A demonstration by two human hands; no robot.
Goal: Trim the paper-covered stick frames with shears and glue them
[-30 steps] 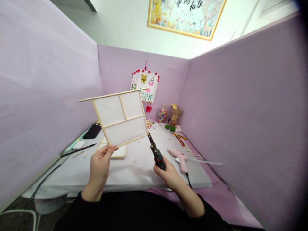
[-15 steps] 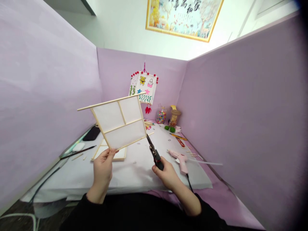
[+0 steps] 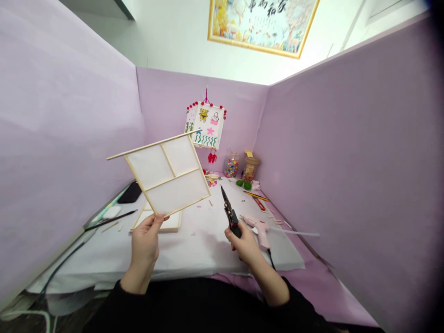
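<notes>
My left hand (image 3: 144, 243) pinches the lower left corner of a wooden stick frame (image 3: 169, 175) backed with white sheet. The frame is held up and tilted above the table; its top stick juts out past both sides. My right hand (image 3: 247, 243) is closed around the handles of black pliers (image 3: 229, 212), whose narrow jaws point up and away, apart from the frame's lower right corner. Behind the left hand, a second stick-framed white panel (image 3: 173, 223) lies on the table, partly hidden. A small stick offcut (image 3: 211, 202) rests on the white cover.
A pink glue gun (image 3: 261, 231) lies by the right hand. Farther back are a red utility knife (image 3: 259, 204), pencils (image 3: 255, 195) and a jar of coloured beads (image 3: 231, 167). A decorated lantern (image 3: 208, 125) hangs behind. At left are a phone (image 3: 129, 192) and a dark brush (image 3: 111, 219).
The stick end that stuck out past the frame's lower right corner is cut off, and a small piece lies on the table. The pliers have moved right, away from the frame.
</notes>
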